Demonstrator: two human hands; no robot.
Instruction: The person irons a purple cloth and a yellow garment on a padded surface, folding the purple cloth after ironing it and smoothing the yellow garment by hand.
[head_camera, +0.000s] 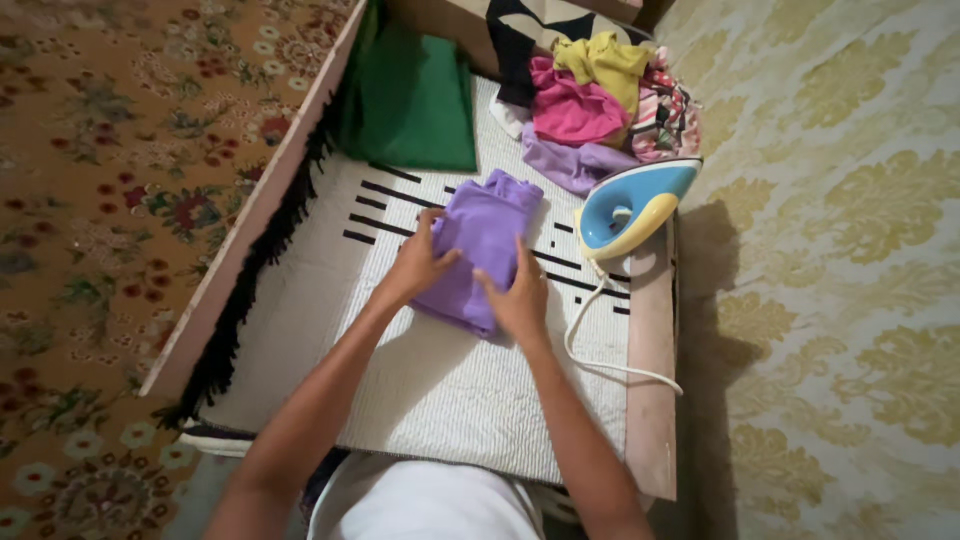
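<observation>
Both hands pressed flat, fingers spread and grasping nothing: left hand (418, 262) at the 9 o'clock edge of the folded purple cloth (482, 245), right hand (520, 298) at its 5 o'clock corner. Cloth lay mid-bench (652, 400) on a white striped cover (440, 390); iron (630, 205) stood at 3 o'clock. Smoothing would best run outward with even pressure. Cloth appeared soft, lilac, several layers thick.
</observation>
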